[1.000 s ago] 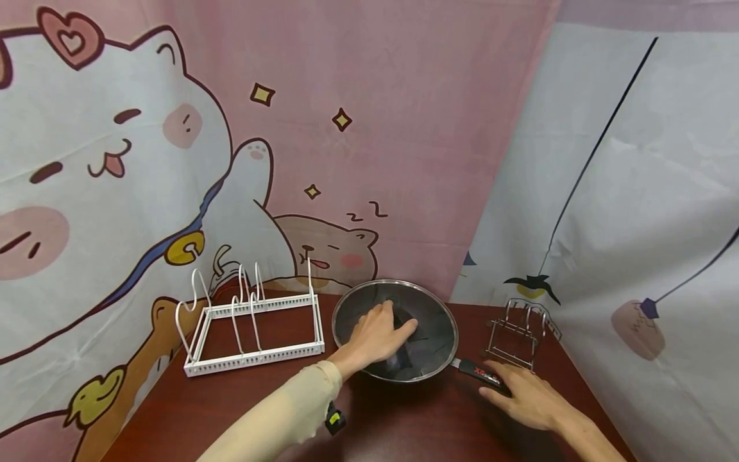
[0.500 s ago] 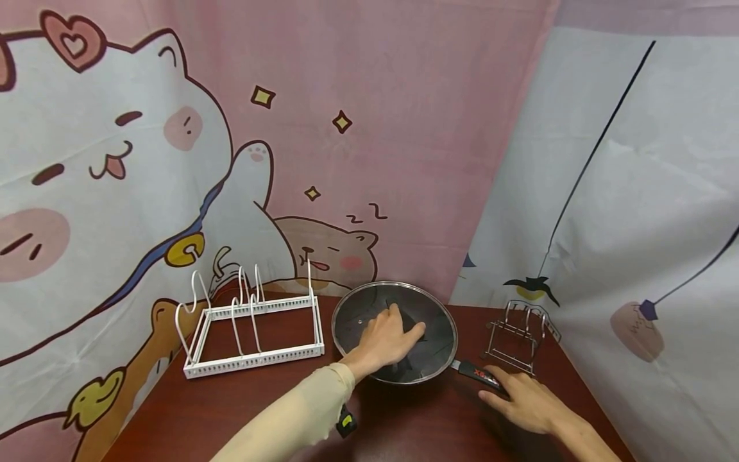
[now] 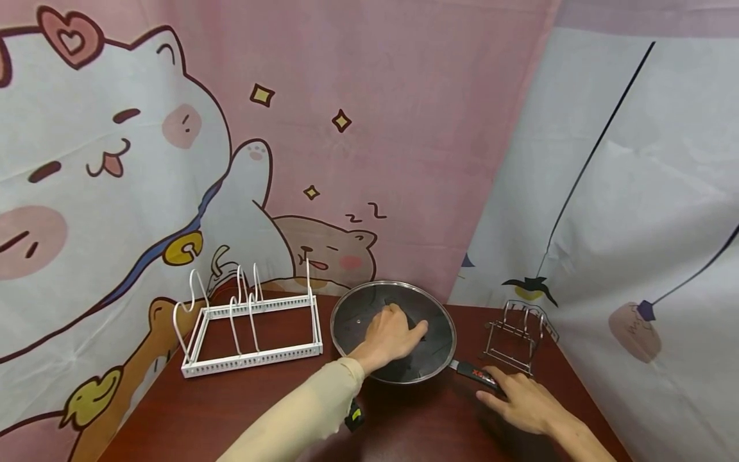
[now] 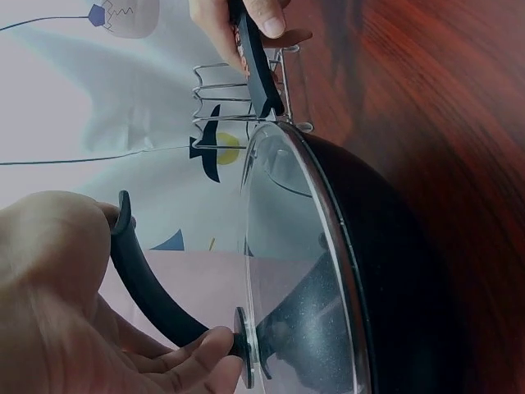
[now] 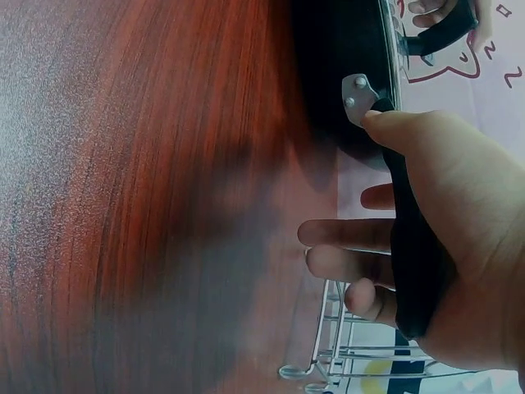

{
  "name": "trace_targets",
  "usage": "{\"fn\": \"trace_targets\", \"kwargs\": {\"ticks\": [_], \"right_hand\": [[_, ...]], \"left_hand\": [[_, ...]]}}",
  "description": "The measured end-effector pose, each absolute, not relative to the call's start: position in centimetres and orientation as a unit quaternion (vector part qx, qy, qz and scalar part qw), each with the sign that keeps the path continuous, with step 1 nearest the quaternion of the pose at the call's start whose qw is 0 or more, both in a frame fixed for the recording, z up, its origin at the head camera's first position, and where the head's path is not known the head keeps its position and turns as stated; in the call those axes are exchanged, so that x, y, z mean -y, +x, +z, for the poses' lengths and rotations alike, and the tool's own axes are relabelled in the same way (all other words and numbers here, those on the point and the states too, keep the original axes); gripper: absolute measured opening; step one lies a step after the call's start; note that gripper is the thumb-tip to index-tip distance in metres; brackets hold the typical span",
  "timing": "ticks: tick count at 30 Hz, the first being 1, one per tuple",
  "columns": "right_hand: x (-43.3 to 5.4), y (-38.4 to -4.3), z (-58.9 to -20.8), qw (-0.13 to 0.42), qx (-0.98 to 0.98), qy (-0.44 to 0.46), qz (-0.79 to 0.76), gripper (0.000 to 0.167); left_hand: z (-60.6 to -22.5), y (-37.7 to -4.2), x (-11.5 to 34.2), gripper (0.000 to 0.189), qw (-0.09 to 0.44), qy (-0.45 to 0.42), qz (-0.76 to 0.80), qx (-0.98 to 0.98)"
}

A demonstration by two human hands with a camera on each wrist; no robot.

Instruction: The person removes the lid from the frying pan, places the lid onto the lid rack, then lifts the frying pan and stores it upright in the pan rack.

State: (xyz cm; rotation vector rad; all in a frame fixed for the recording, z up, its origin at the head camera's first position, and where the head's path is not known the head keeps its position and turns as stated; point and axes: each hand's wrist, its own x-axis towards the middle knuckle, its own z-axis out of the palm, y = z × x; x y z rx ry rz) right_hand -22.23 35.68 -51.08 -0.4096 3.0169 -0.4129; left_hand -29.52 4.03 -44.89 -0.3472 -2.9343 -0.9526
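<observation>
A black wok [image 4: 402, 238] stands on the table, covered by a clear glass lid [image 3: 358, 311] with a metal rim. My left hand [image 3: 392, 337] is over the lid and holds its curved black handle [image 4: 152, 291]. In the left wrist view, fingertips pinch the handle close to its round base. At the right, my right hand [image 3: 528, 401] holds the wok's long black handle [image 3: 470, 371]. The right wrist view has the thumb along that handle near its metal bracket [image 5: 357, 98], while the fingers pass beneath it. The lid sits on the wok's rim.
A white rack [image 3: 254, 353] with upright wire loops stands left of the wok. Behind my right hand is a small metal wire rack [image 3: 510, 353]. Printed curtains [image 3: 416, 160] hang behind the reddish-brown table [image 3: 277, 401] and along its right side.
My left hand has shifted slightly right over the lid, its fingers settling on the lid's handle. My right hand stays at the wok's handle; wok and racks stand as before.
</observation>
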Motion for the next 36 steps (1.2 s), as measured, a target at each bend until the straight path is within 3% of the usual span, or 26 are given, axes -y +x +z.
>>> {"fn": "trace_targets", "kwargs": {"ticks": [9,16,29,36], "right_hand": [[-35.5,-22.27,-51.29,0.048,-0.981,-0.118,-0.147,0.051],[-35.29,-22.28,-51.29,0.034,-0.982,-0.116,-0.145,0.043],[-35.29,-22.41,-51.21,0.039,-0.983,-0.104,-0.149,0.044],[-35.36,-22.48,-51.29,0.032,-0.984,-0.105,-0.142,0.045]], "left_hand": [[-44.94,-29.6,-4.14,0.091,0.028,-0.118,-0.297,0.947],[-44.94,-29.58,-4.0,0.074,0.036,-0.12,-0.299,0.946],[-44.52,-29.81,-3.99,0.047,0.046,-0.131,-0.3,0.944],[-44.42,-30.07,-3.88,0.049,0.039,-0.136,-0.305,0.942]]}}
